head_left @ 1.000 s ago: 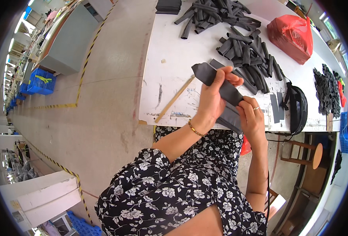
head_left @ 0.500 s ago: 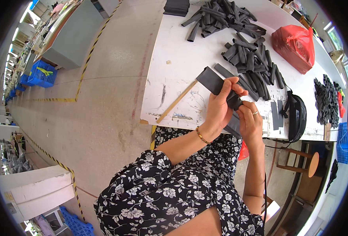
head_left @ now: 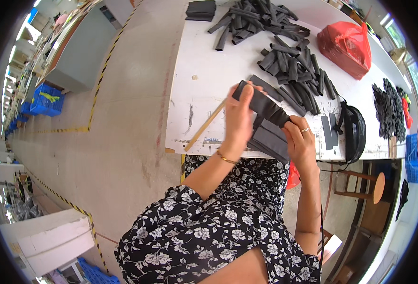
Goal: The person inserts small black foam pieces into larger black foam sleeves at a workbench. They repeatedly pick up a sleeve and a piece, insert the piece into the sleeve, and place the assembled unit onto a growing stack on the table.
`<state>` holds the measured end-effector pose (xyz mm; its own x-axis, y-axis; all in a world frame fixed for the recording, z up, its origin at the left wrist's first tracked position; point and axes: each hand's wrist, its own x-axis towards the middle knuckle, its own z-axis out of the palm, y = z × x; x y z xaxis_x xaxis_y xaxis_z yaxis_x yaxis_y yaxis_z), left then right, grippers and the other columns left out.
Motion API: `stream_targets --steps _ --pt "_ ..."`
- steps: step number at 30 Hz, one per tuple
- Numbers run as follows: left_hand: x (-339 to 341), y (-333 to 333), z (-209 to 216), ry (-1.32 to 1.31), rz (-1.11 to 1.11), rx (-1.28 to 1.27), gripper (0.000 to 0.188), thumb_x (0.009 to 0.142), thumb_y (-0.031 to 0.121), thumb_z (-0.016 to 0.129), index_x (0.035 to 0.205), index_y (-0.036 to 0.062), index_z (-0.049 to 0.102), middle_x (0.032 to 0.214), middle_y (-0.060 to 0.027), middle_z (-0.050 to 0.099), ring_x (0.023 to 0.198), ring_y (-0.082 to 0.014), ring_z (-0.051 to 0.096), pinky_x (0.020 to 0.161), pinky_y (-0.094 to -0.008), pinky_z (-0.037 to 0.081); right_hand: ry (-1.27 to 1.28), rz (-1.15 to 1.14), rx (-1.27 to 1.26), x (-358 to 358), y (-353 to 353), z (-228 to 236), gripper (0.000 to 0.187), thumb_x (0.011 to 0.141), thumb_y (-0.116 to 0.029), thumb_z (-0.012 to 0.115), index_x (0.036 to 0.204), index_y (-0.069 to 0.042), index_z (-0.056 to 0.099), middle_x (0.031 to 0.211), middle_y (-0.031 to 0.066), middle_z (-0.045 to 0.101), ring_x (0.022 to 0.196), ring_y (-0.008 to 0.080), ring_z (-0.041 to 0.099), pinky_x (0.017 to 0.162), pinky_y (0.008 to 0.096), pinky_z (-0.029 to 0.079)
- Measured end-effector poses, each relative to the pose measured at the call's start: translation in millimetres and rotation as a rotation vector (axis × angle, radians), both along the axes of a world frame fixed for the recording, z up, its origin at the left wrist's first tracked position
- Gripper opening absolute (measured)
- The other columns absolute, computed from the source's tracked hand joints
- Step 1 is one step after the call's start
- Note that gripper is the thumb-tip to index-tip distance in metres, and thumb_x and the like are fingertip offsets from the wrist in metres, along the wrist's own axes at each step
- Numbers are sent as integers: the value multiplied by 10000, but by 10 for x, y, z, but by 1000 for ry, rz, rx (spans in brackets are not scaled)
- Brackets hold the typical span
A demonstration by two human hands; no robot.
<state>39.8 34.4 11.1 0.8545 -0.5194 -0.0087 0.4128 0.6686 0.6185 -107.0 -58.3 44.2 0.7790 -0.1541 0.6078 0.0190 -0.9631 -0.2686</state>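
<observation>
A black fabric strip [head_left: 265, 107], tube-like and bunched near its right end, stretches between my two hands above the table's front part. My left hand [head_left: 239, 113] grips its upper left end, thumb on top. The fingers of my right hand [head_left: 301, 142] pinch the gathered lower right end. Beneath the strip lies a stack of flat black fabric pieces [head_left: 271, 140]. A thin wooden stick [head_left: 205, 125] lies slanted to the left; its upper end meets my left hand, and I cannot tell if they touch.
Heaps of black fabric tubes [head_left: 291, 64] cover the table's [head_left: 195, 97] far and middle part. A red plastic bag [head_left: 345, 49], a black bag [head_left: 354, 130] and a dark pile [head_left: 388, 111] are to the right. At the far left edge sits a flat black stack [head_left: 201, 10]. A wooden stool [head_left: 377, 188] stands below right.
My left hand has slid up and left to the strip's far end, away from my right hand. More of the strip and the stack beneath now shows. The view has shifted slightly.
</observation>
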Motion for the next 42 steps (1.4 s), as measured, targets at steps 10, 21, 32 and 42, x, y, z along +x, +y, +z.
stream_targets --steps 10,21,32,42 --pt "194 291 -74 -390 -99 -56 162 915 28 634 1054 -55 644 967 -204 706 920 -304 702 834 -377 586 -176 -108 352 -103 34 -18 152 793 -3 730 914 8 637 1069 99 615 848 213 609 750 309 495" --pt "30 193 -2 -379 -138 -59 189 981 94 556 1071 -61 617 997 -214 695 952 -304 691 877 -397 567 -350 -315 537 -82 55 -171 102 827 -10 728 850 19 632 996 82 636 854 177 596 767 282 477" --pt "90 150 -78 -493 47 -22 184 993 103 533 1049 -52 614 965 -200 699 898 -305 696 869 -418 565 -393 -229 1140 -64 59 47 172 923 -151 677 861 9 664 981 35 594 823 84 510 715 225 436" --pt "-36 180 -76 -280 -18 83 184 979 101 561 1040 -56 636 929 -195 695 875 -298 692 865 -427 571 -230 -276 1385 -124 -138 -277 218 919 -156 687 995 47 655 713 -29 579 704 67 549 642 199 428"
